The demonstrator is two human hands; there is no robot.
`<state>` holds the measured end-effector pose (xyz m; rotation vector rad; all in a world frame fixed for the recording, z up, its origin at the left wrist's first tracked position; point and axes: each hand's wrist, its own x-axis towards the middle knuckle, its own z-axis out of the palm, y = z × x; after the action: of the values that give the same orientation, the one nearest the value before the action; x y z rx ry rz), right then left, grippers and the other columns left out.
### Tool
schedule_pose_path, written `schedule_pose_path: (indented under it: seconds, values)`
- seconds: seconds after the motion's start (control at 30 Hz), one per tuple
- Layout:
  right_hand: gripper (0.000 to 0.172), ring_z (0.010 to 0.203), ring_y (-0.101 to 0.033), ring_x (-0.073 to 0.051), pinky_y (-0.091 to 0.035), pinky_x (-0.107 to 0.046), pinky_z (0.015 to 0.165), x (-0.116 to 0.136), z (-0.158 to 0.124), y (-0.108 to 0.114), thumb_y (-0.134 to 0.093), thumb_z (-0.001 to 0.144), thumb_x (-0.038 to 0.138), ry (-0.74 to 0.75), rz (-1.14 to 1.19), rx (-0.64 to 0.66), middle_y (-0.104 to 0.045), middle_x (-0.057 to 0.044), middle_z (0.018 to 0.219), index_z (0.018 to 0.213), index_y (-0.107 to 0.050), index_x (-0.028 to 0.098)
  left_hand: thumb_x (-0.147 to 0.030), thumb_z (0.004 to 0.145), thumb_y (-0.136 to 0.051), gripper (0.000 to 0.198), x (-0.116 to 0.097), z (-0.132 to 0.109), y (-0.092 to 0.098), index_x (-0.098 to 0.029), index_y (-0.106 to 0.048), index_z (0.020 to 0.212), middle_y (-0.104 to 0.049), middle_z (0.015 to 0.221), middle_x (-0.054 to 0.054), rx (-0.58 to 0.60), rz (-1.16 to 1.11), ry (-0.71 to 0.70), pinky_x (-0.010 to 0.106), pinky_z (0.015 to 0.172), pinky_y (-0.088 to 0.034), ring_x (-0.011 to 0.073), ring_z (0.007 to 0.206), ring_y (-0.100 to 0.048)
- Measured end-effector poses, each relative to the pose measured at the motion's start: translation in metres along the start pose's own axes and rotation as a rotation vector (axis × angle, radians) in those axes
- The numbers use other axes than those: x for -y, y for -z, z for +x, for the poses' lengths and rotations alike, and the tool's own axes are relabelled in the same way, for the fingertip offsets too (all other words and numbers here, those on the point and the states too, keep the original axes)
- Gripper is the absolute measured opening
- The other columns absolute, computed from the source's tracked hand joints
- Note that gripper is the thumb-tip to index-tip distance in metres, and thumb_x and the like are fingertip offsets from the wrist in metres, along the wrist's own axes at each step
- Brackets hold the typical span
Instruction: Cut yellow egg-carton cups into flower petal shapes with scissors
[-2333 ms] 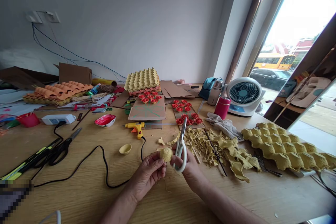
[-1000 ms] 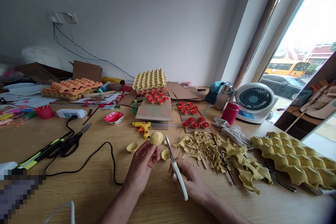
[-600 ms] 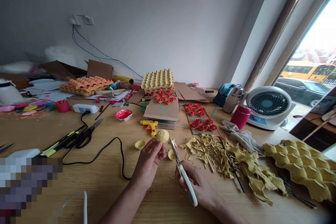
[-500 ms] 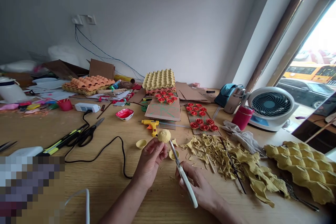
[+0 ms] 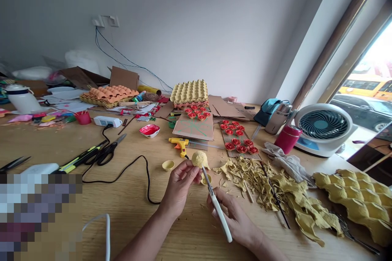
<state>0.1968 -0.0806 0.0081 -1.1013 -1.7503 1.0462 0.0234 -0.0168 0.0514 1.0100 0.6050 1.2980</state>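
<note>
Between the thumb and fingers of my left hand (image 5: 180, 185) is a yellow egg-carton cup (image 5: 199, 158), its rounded bottom facing up. My right hand (image 5: 229, 212) is closed around the white handles of a pair of scissors (image 5: 218, 208). The scissor blades reach up to the lower right edge of the cup, where a small flap of pulp sticks out. Behind the blades a second cut cup (image 5: 206, 179) lies on the table, partly hidden. Another yellow cup (image 5: 168, 165) sits left of my fingers.
Yellow pulp scraps (image 5: 257, 181) spread to the right, beside an egg tray (image 5: 355, 200). A yellow glue gun (image 5: 180, 146) lies ahead, near red paper roses (image 5: 240, 144) on cardboard. Black scissors (image 5: 107, 153) and a cable are on the left; a fan (image 5: 324, 124) stands at right.
The scissor blades have come in against the cup's lower edge, and a flap now shows at its right side. The whole view has shifted slightly, with things appearing further right.
</note>
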Motion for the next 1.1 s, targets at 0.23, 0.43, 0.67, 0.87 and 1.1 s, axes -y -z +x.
schedule_pose_path:
  seconds: [0.23, 0.43, 0.67, 0.87, 1.1]
  values:
    - [0.022, 0.072, -0.045, -0.018, -0.037, -0.03, 0.066, -0.003, 0.0, 0.0, -0.05, 0.093, 0.042, 0.011, -0.017, 0.033, -0.051, -0.001, 0.079, 0.083, -0.05, 0.022, -0.037, 0.073, -0.082, 0.028, 0.005, -0.003, -0.001, -0.015, -0.066, 0.078, -0.066, 0.074, 0.001, 0.016, -0.103, 0.058, 0.022, 0.063, -0.048, 0.0095, 0.065, -0.056]
    - [0.024, 0.075, -0.048, -0.018, -0.039, -0.03, 0.068, -0.007, 0.001, 0.001, -0.047, 0.094, 0.043, 0.055, -0.127, 0.017, -0.053, -0.002, 0.081, 0.084, -0.05, 0.022, -0.038, 0.076, -0.079, 0.027, 0.007, -0.005, -0.001, -0.015, -0.066, 0.081, -0.066, 0.076, 0.001, 0.035, -0.068, 0.029, 0.021, 0.064, -0.049, 0.0092, 0.066, -0.058]
    - [0.019, 0.076, -0.051, -0.019, -0.041, -0.031, 0.069, -0.006, 0.002, 0.004, -0.047, 0.093, 0.039, 0.078, -0.21, -0.001, -0.055, -0.002, 0.082, 0.085, -0.051, 0.022, -0.037, 0.078, -0.078, 0.025, 0.011, -0.006, -0.001, -0.016, -0.065, 0.082, -0.064, 0.077, 0.0, 0.044, -0.112, 0.044, 0.021, 0.066, -0.051, 0.0095, 0.069, -0.059]
    - [0.022, 0.075, -0.051, -0.019, -0.042, -0.03, 0.069, -0.005, 0.002, 0.003, -0.047, 0.094, 0.042, 0.082, -0.23, -0.001, -0.055, -0.003, 0.082, 0.086, -0.051, 0.022, -0.035, 0.078, -0.079, 0.024, 0.011, -0.007, -0.004, -0.016, -0.065, 0.082, -0.065, 0.078, 0.0, 0.039, -0.16, 0.076, 0.02, 0.066, -0.05, 0.0089, 0.07, -0.059]
    - [0.023, 0.076, -0.05, -0.019, -0.043, -0.031, 0.07, -0.006, 0.003, 0.004, -0.046, 0.095, 0.043, 0.083, -0.258, -0.001, -0.055, -0.003, 0.083, 0.085, -0.051, 0.023, -0.034, 0.079, -0.078, 0.021, 0.012, -0.007, -0.004, -0.016, -0.066, 0.082, -0.065, 0.078, 0.0, 0.043, -0.176, 0.074, 0.02, 0.067, -0.051, 0.0085, 0.07, -0.059]
